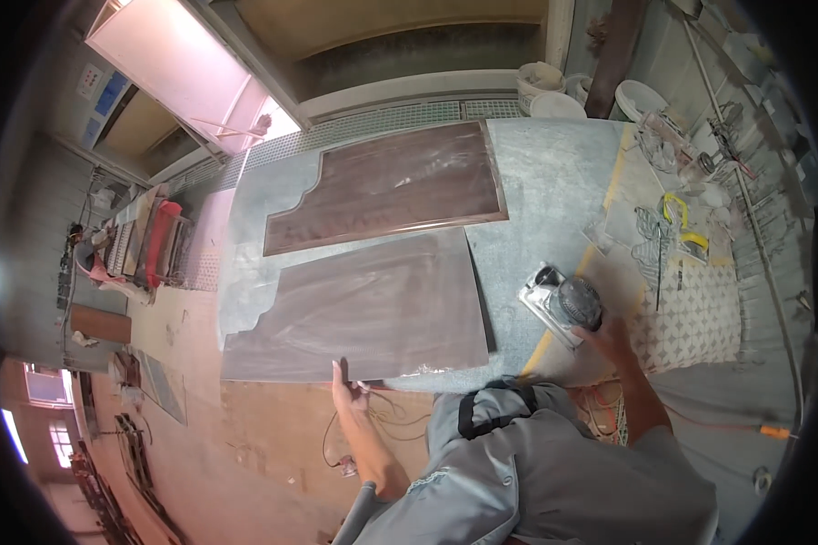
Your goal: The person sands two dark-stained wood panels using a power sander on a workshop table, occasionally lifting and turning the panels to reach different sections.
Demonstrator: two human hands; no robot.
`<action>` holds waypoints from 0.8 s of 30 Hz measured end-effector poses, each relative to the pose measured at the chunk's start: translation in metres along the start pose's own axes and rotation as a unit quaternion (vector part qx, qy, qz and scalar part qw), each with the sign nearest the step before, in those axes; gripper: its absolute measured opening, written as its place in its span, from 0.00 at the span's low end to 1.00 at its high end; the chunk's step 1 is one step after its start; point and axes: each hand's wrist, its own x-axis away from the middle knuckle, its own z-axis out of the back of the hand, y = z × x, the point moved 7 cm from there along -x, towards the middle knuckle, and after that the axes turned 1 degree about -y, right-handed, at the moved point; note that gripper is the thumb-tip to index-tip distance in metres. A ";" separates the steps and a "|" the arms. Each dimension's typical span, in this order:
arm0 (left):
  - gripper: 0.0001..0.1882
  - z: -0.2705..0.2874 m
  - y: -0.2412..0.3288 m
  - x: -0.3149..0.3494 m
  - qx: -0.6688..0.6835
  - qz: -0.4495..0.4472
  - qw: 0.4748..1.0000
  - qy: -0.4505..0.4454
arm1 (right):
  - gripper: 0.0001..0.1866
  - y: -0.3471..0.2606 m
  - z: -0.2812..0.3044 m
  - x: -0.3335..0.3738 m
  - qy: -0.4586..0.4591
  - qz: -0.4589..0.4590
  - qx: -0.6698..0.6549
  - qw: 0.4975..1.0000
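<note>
A greyish-brown flat panel (382, 304) with one curved corner lies near me on the table, its face dusty with pale smears. My left hand (347, 391) is closed on its near edge, one digit on top and the others curled at the rim. To the right, my right hand (606, 339) grips the near end of a sander (563, 302), a dark round body on a light rectangular base. The sander stands on the table right of the panel, apart from it. Behind lies a second, darker brown panel (400, 182) with a raised border and curved corner.
The pale blue-grey table (554, 173) carries both panels. On its right lie patterned paper (686, 313), yellow-handled tools (674, 211) and clutter. White buckets (541, 80) stand behind. An orange-ended cable (774, 432) runs at right. Far left, another person (89, 254) is beside stacked pieces.
</note>
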 end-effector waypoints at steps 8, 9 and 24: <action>0.28 0.017 0.004 -0.025 0.008 -0.012 1.000 0.006 | 0.47 -0.095 -0.015 0.032 0.294 0.227 0.237 0.898; 0.28 0.021 0.007 -0.026 -0.039 -0.005 0.999 -0.002 | 0.44 -0.105 -0.034 0.034 0.272 0.217 0.198 0.916; 0.23 -0.047 0.075 0.032 -0.366 -0.388 0.800 -0.273 | 0.50 -0.159 -0.175 0.010 0.013 -0.179 -0.232 0.956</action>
